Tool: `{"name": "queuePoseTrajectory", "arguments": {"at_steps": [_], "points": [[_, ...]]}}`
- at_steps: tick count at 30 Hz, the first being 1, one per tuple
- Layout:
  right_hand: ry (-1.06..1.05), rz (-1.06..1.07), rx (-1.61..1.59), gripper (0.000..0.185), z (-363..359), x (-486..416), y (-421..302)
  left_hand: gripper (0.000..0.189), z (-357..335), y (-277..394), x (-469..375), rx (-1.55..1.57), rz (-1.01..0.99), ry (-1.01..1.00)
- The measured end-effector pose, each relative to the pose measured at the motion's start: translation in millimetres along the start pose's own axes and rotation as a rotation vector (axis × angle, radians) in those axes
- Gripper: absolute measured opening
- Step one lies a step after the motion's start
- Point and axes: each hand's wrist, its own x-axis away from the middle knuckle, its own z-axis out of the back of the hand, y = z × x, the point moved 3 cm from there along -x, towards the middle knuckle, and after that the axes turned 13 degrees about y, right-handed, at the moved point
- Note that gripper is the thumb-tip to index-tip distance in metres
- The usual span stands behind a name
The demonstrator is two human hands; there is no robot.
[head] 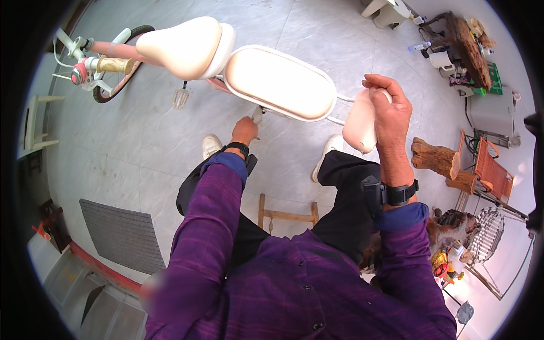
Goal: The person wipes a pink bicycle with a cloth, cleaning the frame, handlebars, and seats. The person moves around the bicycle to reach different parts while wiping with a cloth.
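Observation:
A pink bicycle stands crosswise before me, its handlebar grip [115,65] at the left and its cream saddle [180,46] beside it. Behind the saddle is a padded rear seat [280,83] in a white frame. My right hand [393,106] grips the top of the pink padded backrest [361,121] at the rear end, thumb and fingers over its edge. Below the rear seat, my left hand [245,131] is closed around a light-coloured part or cloth [257,115] at the frame's near side; what exactly it is cannot be told.
A wooden stool [289,216] shows between my legs. A grey mat [123,236] lies on the tiled floor at the left. Cut logs [435,158], a wicker chair [493,170] and a wooden table [467,46] with bottles line the right wall.

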Motion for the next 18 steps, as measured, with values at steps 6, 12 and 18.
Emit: {"name": "queuePoseTrajectory", "arguments": {"at_steps": [6, 12, 18], "points": [[-0.007, 0.027, -0.002, 0.028, 1, 0, -1, 0.042, 20, 29, -1, 0.432, 0.234, -0.160], [-0.008, 0.018, 0.006, 0.028, 0, -1, -1, 0.055, 20, 62, 30, 0.519, 0.117, -0.525], [-0.006, 0.014, 0.004, 0.028, 0, 0, 0, 0.046, -1, 38, 26, 0.796, 0.468, -0.246]]}}
